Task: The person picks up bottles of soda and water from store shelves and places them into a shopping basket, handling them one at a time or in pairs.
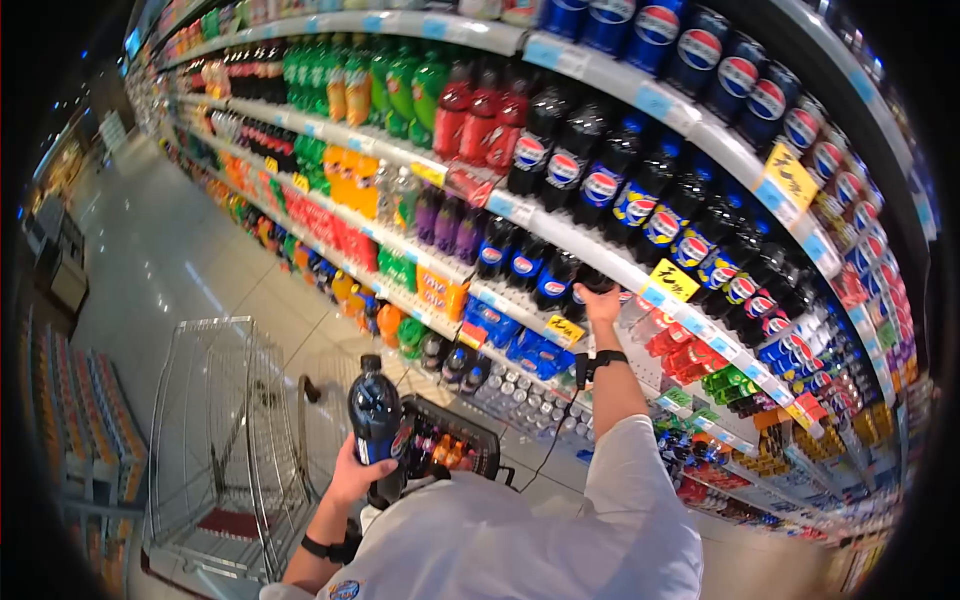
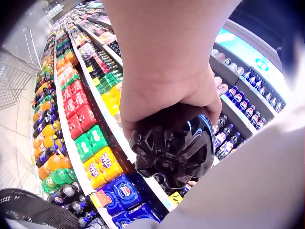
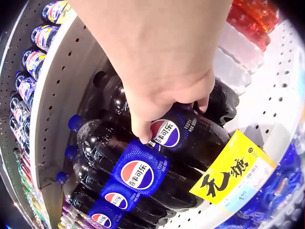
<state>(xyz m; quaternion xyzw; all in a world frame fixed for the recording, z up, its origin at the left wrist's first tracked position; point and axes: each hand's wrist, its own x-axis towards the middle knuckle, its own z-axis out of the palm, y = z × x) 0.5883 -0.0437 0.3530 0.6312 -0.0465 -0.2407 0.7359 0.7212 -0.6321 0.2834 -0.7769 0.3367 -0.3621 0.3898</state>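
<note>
My left hand (image 1: 348, 475) grips a large dark cola bottle (image 1: 374, 405) round its lower half, cap up, in front of my body. In the left wrist view the ridged base of that bottle (image 2: 174, 152) shows below the hand. My right hand (image 1: 600, 302) reaches into a lower shelf at the right. There, in the right wrist view, thumb and fingers wrap round a blue-labelled Pepsi bottle (image 3: 190, 129) at the end of a row. More Pepsi bottles (image 3: 138, 174) stand right beside it.
A yellow price card (image 3: 233, 171) hangs at the shelf edge by the right hand. A black basket (image 1: 487, 440) with bottles in it is by my body. A metal shopping cart (image 1: 215, 325) stands to the left. Pepsi cans (image 1: 655, 28) line the upper shelf.
</note>
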